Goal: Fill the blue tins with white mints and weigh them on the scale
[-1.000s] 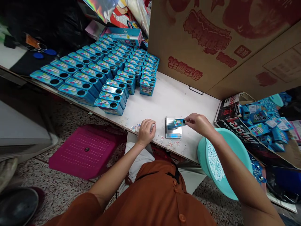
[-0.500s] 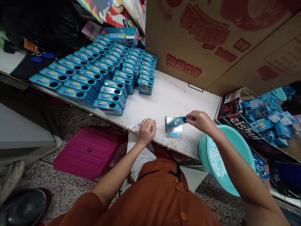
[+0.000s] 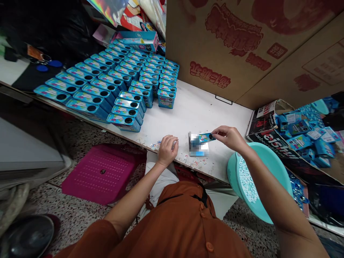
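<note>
My right hand (image 3: 228, 138) pinches a small blue candy tin (image 3: 205, 137) by its right end, next to the dark round hole. A pixelated patch hides the tin's left part and an object (image 3: 200, 153) below it. On the table's front edge rests my left hand (image 3: 168, 150), fingers curled; whatever they might hold is too small to make out. Small printed stickers (image 3: 155, 145) lie beside it, and more are scattered below the patch. Several similar blue tins (image 3: 124, 120) stand upright in rows to the left, their tops showing dark round holes.
A large cardboard box (image 3: 212, 46) borders the white table (image 3: 185, 107) at the back. On the right are a turquoise basin (image 3: 278, 168) of pale candies (image 3: 246, 179) and a carton (image 3: 262, 122) of blue packages. A magenta stool (image 3: 99, 175) stands below the table, front left.
My right hand and the tin have shifted very slightly. My left hand stays where it was, and the rows of tins look the same.
</note>
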Demonstrator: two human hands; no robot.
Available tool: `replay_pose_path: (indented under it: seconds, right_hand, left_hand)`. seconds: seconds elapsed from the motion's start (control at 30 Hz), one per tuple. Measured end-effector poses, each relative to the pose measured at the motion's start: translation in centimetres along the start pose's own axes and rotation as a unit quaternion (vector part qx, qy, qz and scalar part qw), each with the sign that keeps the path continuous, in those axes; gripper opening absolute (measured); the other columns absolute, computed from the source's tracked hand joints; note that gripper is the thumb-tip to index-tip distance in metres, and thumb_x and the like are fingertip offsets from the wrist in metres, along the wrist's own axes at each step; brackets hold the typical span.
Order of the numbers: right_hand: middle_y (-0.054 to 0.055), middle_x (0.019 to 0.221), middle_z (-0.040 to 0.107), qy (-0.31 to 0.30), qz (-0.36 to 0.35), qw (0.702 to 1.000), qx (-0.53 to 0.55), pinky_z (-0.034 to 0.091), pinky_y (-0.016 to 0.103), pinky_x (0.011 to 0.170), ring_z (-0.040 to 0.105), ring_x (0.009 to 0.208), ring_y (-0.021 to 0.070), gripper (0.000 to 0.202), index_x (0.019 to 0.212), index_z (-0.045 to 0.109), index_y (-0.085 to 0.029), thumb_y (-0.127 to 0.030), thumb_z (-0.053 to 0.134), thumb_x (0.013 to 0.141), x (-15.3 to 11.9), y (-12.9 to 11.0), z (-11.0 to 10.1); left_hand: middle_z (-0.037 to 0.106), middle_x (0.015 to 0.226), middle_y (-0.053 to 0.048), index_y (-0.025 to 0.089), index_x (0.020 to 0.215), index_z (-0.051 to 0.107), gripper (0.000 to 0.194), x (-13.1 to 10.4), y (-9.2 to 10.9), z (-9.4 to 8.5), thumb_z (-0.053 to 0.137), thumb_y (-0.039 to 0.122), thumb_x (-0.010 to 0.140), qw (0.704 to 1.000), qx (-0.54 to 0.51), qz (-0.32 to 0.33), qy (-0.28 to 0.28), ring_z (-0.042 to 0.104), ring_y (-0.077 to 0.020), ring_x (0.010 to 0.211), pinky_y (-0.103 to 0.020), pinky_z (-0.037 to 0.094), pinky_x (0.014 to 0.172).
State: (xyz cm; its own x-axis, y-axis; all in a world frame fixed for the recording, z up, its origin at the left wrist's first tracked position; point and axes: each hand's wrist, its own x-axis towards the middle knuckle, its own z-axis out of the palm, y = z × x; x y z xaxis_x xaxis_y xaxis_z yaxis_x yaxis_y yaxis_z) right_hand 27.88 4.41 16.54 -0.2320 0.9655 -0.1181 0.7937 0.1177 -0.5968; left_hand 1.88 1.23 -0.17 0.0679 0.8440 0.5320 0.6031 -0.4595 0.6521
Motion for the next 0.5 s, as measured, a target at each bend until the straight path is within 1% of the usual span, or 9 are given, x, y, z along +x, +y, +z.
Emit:
replay_pose_path:
  seconds: [0.13, 0.23, 0.33, 0.4, 0.5]
  right_hand:
    - [0.004, 0.077, 0.069, -0.003, 0.041, 0.998, 0.056, 0.045, 0.028, 0.061, 0.059, 0.067, 0.0147, 0.025, 0.084, 0.072, -0.018, -0.041, 0.063, 0.08, 0.1, 0.2, 0.4]
    - [0.002, 0.065, 0.065, -0.003, 0.072, 0.996, 0.054, 0.041, 0.026, 0.054, 0.056, 0.058, 0.0134, 0.03, 0.085, 0.072, -0.017, -0.045, 0.064, 0.079, 0.1, 0.0, 0.5]
    - [0.0, 0.056, 0.06, 0.014, 0.093, 0.995, 0.045, 0.038, 0.026, 0.05, 0.052, 0.051, 0.0125, 0.033, 0.085, 0.072, -0.017, -0.048, 0.061, 0.081, 0.1, -0.1, 0.3]
    - [0.001, 0.058, 0.062, 0.031, 0.094, 0.994, 0.043, 0.04, 0.026, 0.052, 0.053, 0.053, 0.0129, 0.034, 0.085, 0.072, -0.017, -0.048, 0.061, 0.082, -0.1, 0.0, 0.0]
    - [0.003, 0.07, 0.067, 0.052, 0.083, 0.995, 0.036, 0.042, 0.026, 0.056, 0.057, 0.057, 0.0135, 0.034, 0.086, 0.072, -0.017, -0.049, 0.059, 0.084, -1.0, 0.3, -0.7]
  left_hand:
    - [0.068, 0.098, -0.007, 0.02, 0.098, 0.06, 0.013, 0.0, 0.0, 0.0, 0.051, 0.02, 0.089, 1.0, -0.003, -0.014, -0.009, 0.06, -0.0237, 0.103, -0.045, 0.049, 0.095]
    - [0.068, 0.099, -0.007, 0.02, 0.098, 0.06, 0.013, -0.1, -0.1, 0.1, 0.051, 0.02, 0.089, 1.0, -0.004, -0.015, -0.011, 0.059, -0.0235, 0.103, -0.044, 0.048, 0.096]
    - [0.068, 0.098, -0.007, 0.02, 0.099, 0.059, 0.013, -0.1, -0.2, 0.1, 0.052, 0.018, 0.089, 1.0, -0.005, -0.005, -0.006, 0.058, -0.0229, 0.103, -0.043, 0.048, 0.096]
    - [0.068, 0.098, -0.007, 0.02, 0.099, 0.059, 0.013, -0.1, -0.2, 0.1, 0.052, 0.017, 0.089, 1.0, -0.006, 0.002, 0.001, 0.058, -0.0226, 0.102, -0.042, 0.048, 0.096]
    - [0.068, 0.098, -0.007, 0.02, 0.099, 0.059, 0.013, -0.1, -0.2, 0.1, 0.052, 0.016, 0.088, 1.0, -0.008, 0.007, 0.007, 0.058, -0.0225, 0.102, -0.042, 0.048, 0.095]
